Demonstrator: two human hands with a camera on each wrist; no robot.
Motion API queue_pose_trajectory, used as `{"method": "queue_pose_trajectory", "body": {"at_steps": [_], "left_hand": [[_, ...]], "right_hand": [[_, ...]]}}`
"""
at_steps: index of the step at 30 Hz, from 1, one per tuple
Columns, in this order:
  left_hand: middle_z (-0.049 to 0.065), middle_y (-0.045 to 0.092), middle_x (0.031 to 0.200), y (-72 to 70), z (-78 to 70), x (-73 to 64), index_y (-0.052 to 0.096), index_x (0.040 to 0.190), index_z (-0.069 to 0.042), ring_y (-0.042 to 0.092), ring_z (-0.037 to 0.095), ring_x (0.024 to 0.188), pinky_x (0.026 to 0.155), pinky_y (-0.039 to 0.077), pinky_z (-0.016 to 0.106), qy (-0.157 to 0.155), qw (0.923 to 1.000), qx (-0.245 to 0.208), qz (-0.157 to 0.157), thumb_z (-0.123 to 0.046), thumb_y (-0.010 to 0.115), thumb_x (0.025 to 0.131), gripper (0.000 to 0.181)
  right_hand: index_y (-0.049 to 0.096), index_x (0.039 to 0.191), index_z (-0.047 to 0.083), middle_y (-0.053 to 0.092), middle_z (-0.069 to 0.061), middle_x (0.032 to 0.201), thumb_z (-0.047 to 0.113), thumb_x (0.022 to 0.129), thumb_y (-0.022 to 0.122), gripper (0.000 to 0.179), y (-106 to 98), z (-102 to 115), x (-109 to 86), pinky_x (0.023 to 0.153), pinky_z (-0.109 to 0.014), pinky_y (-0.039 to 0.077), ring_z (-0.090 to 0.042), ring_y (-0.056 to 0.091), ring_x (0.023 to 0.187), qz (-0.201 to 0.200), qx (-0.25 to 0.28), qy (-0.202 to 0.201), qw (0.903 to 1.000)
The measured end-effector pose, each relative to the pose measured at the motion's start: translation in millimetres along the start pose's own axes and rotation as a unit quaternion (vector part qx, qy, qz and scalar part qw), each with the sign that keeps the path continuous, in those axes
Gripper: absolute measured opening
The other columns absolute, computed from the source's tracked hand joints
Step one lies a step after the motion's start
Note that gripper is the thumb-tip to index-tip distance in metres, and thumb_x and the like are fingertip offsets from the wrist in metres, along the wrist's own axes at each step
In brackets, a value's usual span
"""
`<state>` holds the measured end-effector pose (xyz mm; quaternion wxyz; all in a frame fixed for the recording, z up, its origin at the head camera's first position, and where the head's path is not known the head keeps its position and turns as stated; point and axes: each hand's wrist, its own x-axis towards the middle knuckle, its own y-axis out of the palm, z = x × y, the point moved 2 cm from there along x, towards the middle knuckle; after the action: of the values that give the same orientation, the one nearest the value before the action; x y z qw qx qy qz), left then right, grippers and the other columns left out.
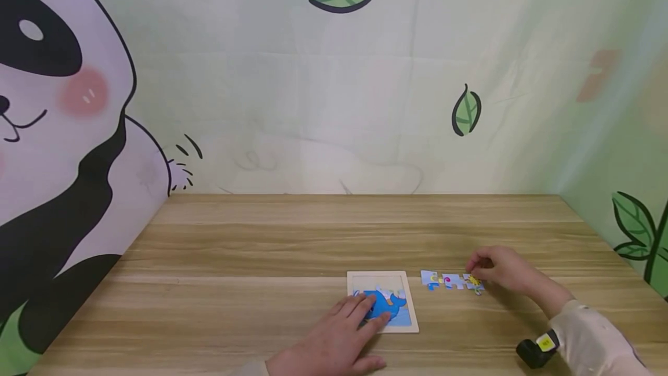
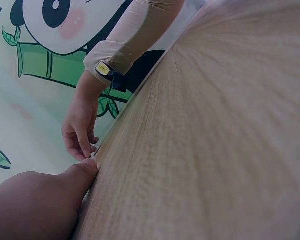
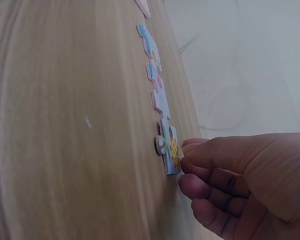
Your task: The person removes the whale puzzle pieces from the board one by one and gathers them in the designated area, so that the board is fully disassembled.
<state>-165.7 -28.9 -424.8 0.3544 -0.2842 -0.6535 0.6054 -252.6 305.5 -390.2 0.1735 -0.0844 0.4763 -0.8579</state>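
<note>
yellow sun piece (image 3: 171,150), pinched by its edge in the right hand (image 1: 507,271), wants a light, level hold, though any lift is hard to judge, while the left hand (image 1: 336,329), fingers spread, best steadies the framed puzzle (image 1: 378,281) left of that pinch.

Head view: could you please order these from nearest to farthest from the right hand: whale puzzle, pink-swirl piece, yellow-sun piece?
1. Yellow-sun piece, right end of the row, by the right hand.
2. Pink-swirl piece, middle of the row.
3. Whale puzzle, left of the row, under the left hand.
</note>
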Motion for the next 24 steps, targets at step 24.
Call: {"method": "queue_pose_trajectory", "body": {"at_steps": [24], "left_hand": [[0.014, 0.037, 0.152, 0.6, 0.0, 1.1, 0.034, 0.15, -0.021, 0.037, 0.031, 0.14, 0.11, 0.039, 0.046, -0.005, 0.9999, -0.005, 0.008, -0.06, 0.027, 0.099, 0.065]], "right_hand": [[0.069, 0.095, 0.005, 0.066, 0.0, 0.085, 0.013, 0.089, 0.065, 0.01, -11.0, 20.8, -1.2, 0.063, -0.021, 0.046, -0.005, 0.055, 0.075, -0.054, -0.016, -0.022, 0.9982]]}}
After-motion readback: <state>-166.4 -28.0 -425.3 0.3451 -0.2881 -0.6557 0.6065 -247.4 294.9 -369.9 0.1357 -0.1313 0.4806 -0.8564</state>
